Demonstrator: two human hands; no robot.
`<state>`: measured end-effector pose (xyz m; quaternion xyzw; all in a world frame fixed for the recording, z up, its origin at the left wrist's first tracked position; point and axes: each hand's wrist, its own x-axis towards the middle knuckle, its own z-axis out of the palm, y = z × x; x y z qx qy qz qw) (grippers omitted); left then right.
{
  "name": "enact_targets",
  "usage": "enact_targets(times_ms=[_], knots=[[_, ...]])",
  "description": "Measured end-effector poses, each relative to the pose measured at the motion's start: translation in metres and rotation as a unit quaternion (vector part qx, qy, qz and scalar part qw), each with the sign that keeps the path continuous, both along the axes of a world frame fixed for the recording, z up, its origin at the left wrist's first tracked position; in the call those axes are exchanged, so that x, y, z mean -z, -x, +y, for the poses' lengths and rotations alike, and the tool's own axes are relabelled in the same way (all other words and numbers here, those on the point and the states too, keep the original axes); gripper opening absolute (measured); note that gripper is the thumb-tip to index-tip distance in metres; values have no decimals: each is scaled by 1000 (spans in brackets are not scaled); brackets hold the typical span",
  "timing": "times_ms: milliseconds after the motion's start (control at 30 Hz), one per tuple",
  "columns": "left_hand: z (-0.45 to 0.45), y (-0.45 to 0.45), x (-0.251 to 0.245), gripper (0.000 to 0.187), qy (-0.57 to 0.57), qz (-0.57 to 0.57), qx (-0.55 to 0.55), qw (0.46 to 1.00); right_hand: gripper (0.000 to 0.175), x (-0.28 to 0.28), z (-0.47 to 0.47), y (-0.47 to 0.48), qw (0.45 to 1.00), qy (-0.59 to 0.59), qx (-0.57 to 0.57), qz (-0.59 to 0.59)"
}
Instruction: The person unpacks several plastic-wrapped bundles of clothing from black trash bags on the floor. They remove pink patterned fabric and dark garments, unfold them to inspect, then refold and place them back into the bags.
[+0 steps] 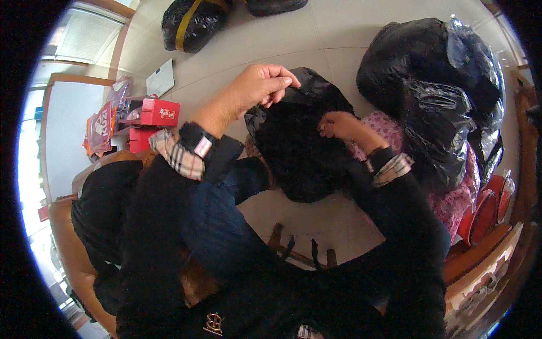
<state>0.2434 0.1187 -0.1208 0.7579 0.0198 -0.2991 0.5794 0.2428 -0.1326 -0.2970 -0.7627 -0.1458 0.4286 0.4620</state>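
Note:
Between my knees stands a black plastic bag (311, 95) with dark contents (296, 148). My left hand (266, 84) is over the bag's far left edge, fingers curled, thumb and forefinger close together near the rim; whether they pinch the plastic or a thin item is unclear. My right hand (336, 125) is at the right side of the dark contents with bent fingers; it is slightly blurred, and its grip cannot be made out. Both sleeves are black with plaid cuffs turned back.
Large filled black bags (427, 63) stand on the right beside pink patterned fabric (453, 203) and red round containers (482, 216). A taped black bundle (197, 25) lies at the far side. Red boxes (161, 112) and a white flat scale-like object (161, 78) are on the left.

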Motion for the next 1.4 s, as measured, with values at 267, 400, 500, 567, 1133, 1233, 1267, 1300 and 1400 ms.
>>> enact_targets(times_ms=[267, 400, 500, 567, 1133, 1233, 1267, 1300, 1400], knots=[[8, -2, -20, 22, 67, -74, -13, 995, 39, 104, 3, 18, 939, 148, 206, -231], [10, 4, -36, 21, 55, -69, -21, 996, 45, 136, -1, 12, 947, 133, 186, -227], [14, 10, -50, 22, 42, -81, -33, 995, 50, 153, 5, 11, 916, 263, 176, -245], [17, 12, -57, 23, 30, -89, -50, 994, 49, 161, 9, 5, 917, 295, 140, -228], [38, 2, -39, 34, 51, -186, -7, 981, 63, 120, 19, -31, 914, 335, 63, -219], [36, -5, -24, 34, 12, -213, 42, 976, 63, 51, 57, -37, 915, 339, 24, -218], [35, -7, -20, 36, 27, -209, 48, 976, 62, 32, 69, -30, 911, 248, 97, -314], [34, -8, -16, 37, 15, -223, 46, 974, 61, 15, 81, -22, 893, 165, 161, -386], [35, -10, -11, 42, -48, -234, 36, 970, 53, -16, 111, -6, 821, 93, 207, -524]])
